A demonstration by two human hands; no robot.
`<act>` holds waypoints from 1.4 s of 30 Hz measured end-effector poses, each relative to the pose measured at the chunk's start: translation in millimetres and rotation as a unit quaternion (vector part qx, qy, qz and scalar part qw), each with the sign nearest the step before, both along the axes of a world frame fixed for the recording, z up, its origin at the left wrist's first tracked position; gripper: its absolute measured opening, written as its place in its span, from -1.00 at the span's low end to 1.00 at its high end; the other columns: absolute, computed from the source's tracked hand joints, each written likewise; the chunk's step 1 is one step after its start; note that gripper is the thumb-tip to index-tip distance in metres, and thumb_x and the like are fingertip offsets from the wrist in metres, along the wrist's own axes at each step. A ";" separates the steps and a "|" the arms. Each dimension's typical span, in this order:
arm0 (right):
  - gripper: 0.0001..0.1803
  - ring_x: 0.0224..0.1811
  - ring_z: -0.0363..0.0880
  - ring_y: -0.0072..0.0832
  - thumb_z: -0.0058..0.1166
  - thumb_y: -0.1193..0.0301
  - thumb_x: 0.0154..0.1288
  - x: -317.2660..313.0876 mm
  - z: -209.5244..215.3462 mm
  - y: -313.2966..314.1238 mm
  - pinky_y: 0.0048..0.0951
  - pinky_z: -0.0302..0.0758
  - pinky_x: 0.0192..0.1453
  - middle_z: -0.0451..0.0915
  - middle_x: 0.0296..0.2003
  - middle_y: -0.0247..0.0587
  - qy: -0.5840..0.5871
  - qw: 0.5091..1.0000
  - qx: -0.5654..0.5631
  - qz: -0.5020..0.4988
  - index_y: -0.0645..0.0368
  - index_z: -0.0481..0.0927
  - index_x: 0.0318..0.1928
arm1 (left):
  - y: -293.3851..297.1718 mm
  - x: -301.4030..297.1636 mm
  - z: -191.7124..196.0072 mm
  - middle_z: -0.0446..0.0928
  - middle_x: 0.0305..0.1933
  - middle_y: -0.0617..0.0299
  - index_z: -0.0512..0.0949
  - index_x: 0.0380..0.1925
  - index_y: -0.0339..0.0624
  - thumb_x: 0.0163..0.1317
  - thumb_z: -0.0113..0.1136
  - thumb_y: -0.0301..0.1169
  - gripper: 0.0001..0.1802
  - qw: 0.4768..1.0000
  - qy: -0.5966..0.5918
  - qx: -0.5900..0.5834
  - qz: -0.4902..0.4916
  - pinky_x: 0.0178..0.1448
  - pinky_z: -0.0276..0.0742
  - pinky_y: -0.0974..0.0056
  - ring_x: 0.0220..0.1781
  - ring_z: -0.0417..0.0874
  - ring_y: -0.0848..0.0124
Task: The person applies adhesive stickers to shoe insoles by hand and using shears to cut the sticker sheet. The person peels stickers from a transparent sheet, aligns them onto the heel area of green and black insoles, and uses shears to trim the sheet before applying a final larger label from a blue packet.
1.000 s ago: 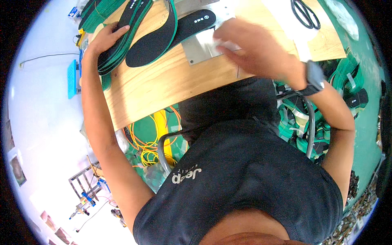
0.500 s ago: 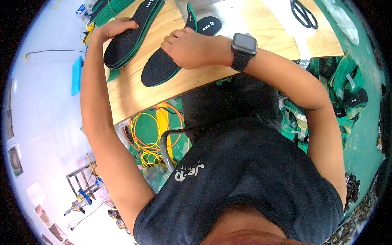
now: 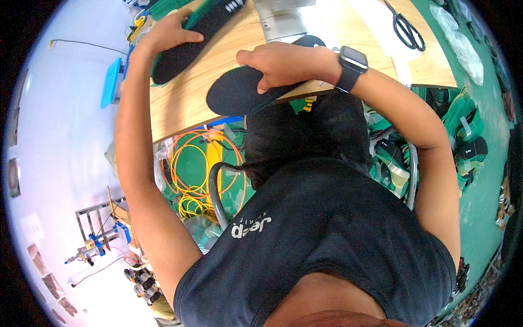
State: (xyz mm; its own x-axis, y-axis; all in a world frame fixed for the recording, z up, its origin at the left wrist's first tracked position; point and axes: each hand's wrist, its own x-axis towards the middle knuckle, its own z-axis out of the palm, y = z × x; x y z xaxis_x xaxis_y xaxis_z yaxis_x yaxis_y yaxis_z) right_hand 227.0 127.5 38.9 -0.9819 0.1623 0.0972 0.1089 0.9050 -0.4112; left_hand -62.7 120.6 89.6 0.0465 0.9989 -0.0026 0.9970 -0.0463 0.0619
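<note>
— So, where was your right hand point(image 3: 283, 62) at that moment?
— Closed over a black insole point(image 3: 237, 92), fingers curled on its top. You held it at the near edge of the wooden table point(image 3: 185, 103), its rounded end jutting out past the edge toward your left.
— And your left hand point(image 3: 166, 32)?
— Spread flat, palm down, on a second black insole point(image 3: 180, 52) that lay on the table's far left part, beside a green-edged stack point(image 3: 163, 8). You pressed on it rather than gripped it.
— Anything else nearby?
— A grey metal plate point(image 3: 280, 19) lay beyond your right hand, black scissors point(image 3: 404, 27) well apart to the right, and orange cable coils point(image 3: 190, 163) under the table.
</note>
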 end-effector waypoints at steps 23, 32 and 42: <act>-0.35 -0.18 0.62 0.09 0.38 0.11 -0.06 -84.1 16.5 27.1 -0.08 0.54 -0.10 0.62 -0.26 0.26 -0.029 0.996 0.088 -0.016 0.39 0.51 -0.10 | -135.0 6.6 -61.6 0.58 0.10 0.05 0.46 0.23 -0.22 -0.02 0.48 -0.19 -0.22 0.934 -0.278 0.211 0.074 0.24 0.43 0.27 0.12 0.57 0.34; -0.26 -0.14 0.59 0.13 0.38 -0.03 -0.06 -88.4 19.0 19.9 -0.06 0.52 -0.06 0.61 -0.25 0.26 0.085 0.993 0.078 -0.030 0.41 0.49 -0.13 | -127.2 0.3 -82.3 0.57 0.12 0.03 0.39 0.23 -0.34 0.47 -0.17 -0.21 -0.50 0.847 -0.382 0.370 0.016 0.33 0.31 0.25 0.20 0.51 0.28; -0.31 -0.22 0.60 0.10 0.19 -0.18 0.11 -35.6 15.6 13.6 -0.04 0.54 -0.12 0.60 -0.37 0.14 0.096 0.986 0.128 -0.046 0.31 0.54 -0.19 | -94.9 4.8 -79.2 0.55 0.13 -0.02 0.38 0.24 -0.32 0.49 -0.30 -0.03 -0.38 0.747 -0.541 0.381 0.061 0.32 0.34 0.22 0.22 0.49 0.25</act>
